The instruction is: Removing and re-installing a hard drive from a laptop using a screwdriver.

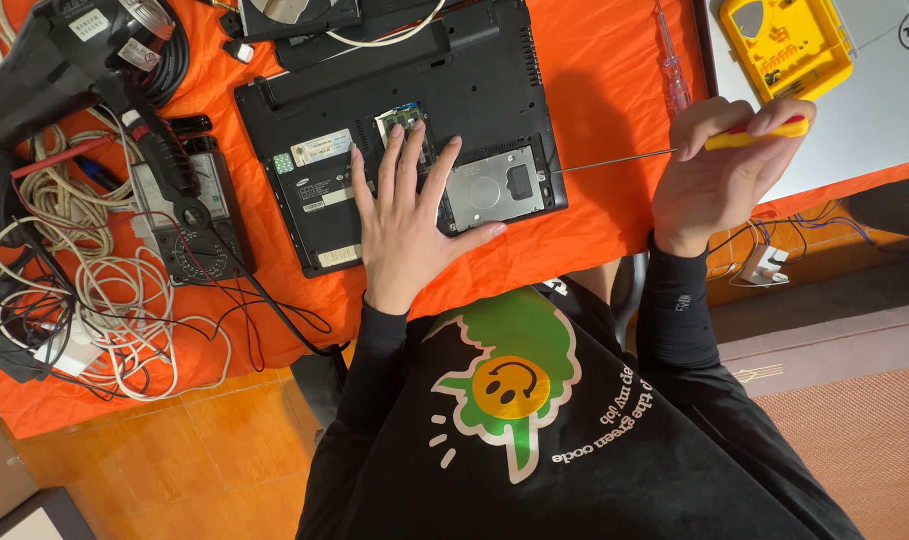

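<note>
A black laptop (pixel 475 70) lies upside down on the orange cloth (pixel 605 90), its bottom cover off, showing a silver drive caddy (pixel 495 188) and a memory slot (pixel 403 118). My left hand (pixel 407 215) rests flat on the laptop's underside, fingers spread, beside the caddy. My right hand (pixel 720 170) grips a yellow-and-red handled screwdriver (pixel 755 132); its thin shaft points left, with the tip at the caddy's right edge.
A tangle of white and black cables (pixel 115 290), a multimeter (pixel 180 215) and a black tool lie at the left. A second clear-handled screwdriver (pixel 672 62) lies on the cloth. A yellow tool case (pixel 787 45) sits on a grey laptop lid at the top right.
</note>
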